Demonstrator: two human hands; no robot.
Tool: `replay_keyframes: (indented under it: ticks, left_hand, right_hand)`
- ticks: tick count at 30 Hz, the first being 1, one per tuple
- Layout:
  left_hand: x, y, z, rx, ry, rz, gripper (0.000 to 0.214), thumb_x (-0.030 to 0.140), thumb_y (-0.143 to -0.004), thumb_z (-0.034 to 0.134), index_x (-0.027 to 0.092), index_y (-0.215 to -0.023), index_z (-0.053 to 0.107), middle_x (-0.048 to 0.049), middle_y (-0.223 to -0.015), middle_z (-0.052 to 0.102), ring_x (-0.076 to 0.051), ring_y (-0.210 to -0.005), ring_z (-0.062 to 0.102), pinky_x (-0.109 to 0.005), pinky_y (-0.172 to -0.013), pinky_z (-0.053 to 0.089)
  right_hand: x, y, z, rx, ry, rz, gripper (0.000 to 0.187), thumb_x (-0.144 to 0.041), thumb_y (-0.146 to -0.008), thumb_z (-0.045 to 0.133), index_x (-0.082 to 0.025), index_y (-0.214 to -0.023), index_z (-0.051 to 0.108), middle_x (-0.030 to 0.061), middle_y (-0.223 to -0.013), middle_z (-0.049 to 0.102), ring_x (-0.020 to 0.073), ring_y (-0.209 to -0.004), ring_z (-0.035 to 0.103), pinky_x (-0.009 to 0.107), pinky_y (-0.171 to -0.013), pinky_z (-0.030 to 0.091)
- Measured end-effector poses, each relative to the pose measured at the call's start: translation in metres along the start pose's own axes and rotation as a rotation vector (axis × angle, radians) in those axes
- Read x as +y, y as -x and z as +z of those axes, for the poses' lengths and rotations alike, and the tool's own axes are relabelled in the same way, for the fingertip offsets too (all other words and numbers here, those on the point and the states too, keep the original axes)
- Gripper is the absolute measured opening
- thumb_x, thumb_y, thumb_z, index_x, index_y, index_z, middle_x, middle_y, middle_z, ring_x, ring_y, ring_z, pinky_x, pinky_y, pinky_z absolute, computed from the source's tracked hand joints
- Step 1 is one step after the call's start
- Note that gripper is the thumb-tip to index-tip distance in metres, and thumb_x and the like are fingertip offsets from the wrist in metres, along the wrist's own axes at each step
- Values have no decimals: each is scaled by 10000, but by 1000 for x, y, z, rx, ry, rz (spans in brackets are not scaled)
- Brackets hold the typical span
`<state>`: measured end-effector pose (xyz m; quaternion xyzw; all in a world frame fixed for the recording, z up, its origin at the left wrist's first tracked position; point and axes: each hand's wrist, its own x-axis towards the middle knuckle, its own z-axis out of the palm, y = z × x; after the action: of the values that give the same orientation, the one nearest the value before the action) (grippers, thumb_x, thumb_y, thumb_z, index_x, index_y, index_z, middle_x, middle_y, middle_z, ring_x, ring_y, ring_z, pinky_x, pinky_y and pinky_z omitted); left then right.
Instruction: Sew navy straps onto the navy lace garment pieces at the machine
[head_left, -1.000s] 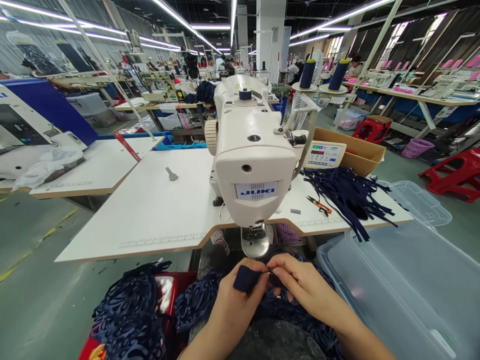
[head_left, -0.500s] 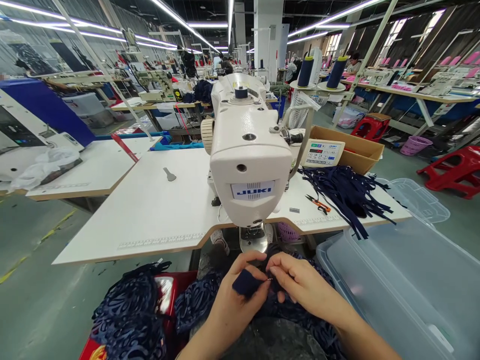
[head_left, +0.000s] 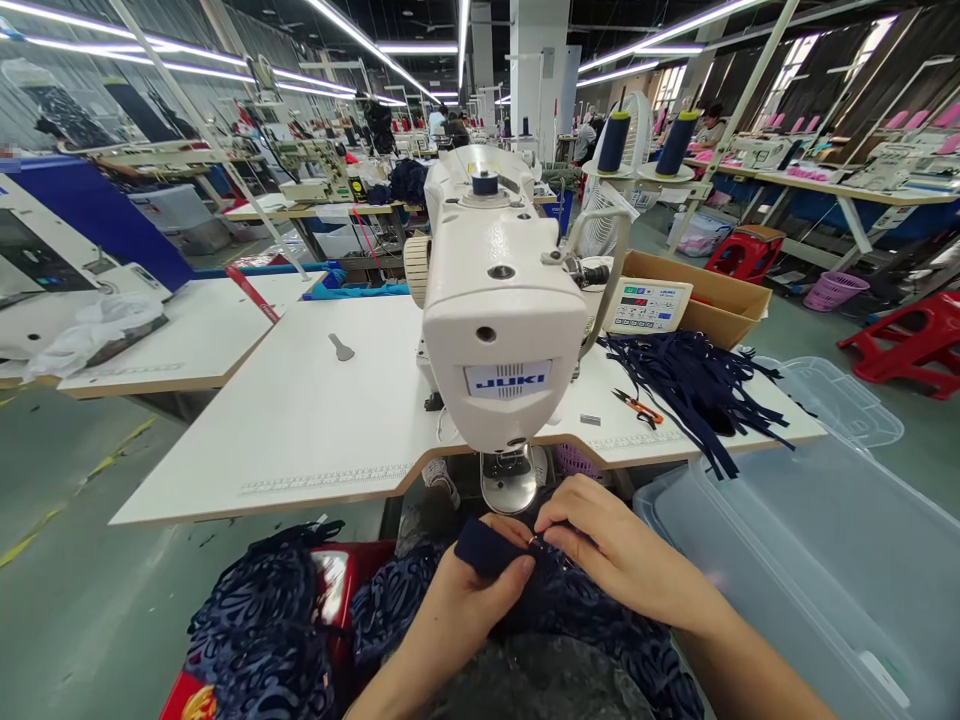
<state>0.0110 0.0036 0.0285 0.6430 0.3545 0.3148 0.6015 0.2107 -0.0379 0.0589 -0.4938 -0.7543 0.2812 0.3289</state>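
Observation:
Over my lap, just below the sewing machine (head_left: 502,330), my left hand (head_left: 465,605) is closed on a plain navy fabric piece (head_left: 481,548), its thumb pressed toward the fingers and a flap standing up over the hand. My right hand (head_left: 622,550) pinches at the fabric's right end, close to the left fingertips. A tiny pale, shiny bit shows between the two hands, too small to name. Navy patterned fabric (head_left: 600,610) lies across my lap beneath both hands. The machine's rounded metal bed end (head_left: 508,492) is just beyond my fingers.
On the white table (head_left: 300,400) are orange-handled thread snips (head_left: 637,408), a small metal piece (head_left: 590,420), a flat grey key-like piece (head_left: 341,347) and navy strips (head_left: 694,375). A clear plastic bin (head_left: 825,560) stands right. Patterned fabric bundles (head_left: 259,620) cover a red stool (head_left: 337,580) left.
My right hand has risen slightly, its fingers now arched above the fabric. The left fingers have folded behind the navy piece, whose flap has shifted up and left.

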Motion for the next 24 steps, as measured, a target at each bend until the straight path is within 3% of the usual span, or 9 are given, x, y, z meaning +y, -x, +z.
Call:
replay_keyframes:
  ticks: [11, 18, 20, 24]
  left_hand:
    - [3, -2, 4, 80, 63, -139, 137, 270, -800, 663, 208, -786, 542, 18, -814, 556, -126, -738, 501, -207, -664, 413]
    - [-3, -2, 5, 180, 289, -187, 229, 318, -775, 708, 219, -839, 512, 39, -756, 522, -106, -673, 452, -197, -625, 389]
    - [-5, -2, 5, 185, 356, -216, 252, 325, -762, 721, 213, -835, 509, 44, -727, 507, -99, -642, 436, -192, -594, 373]
    - [-5, -3, 5, 180, 377, -239, 269, 324, -738, 742, 200, -821, 517, 55, -683, 474, -90, -615, 419, -185, -575, 357]
  right_hand:
    - [2, -11, 11, 124, 14, -43, 152, -177, -981, 434, -219, -944, 576, 26, -918, 568, 161, -894, 516, 290, -795, 447]
    - [16, -6, 21, 431, 139, -64, 148, -226, -938, 537, -242, -1063, 615, 57, -1100, 580, 220, -1110, 497, 370, -965, 381]
    - [17, 1, 22, 403, 29, -1, 160, -225, -969, 469, -233, -1006, 624, 40, -1019, 610, 186, -1018, 549, 322, -899, 422]
    - [15, 9, 29, 146, -177, 110, 197, -281, -986, 443, -230, -989, 634, 11, -947, 650, 152, -904, 594, 262, -813, 448]
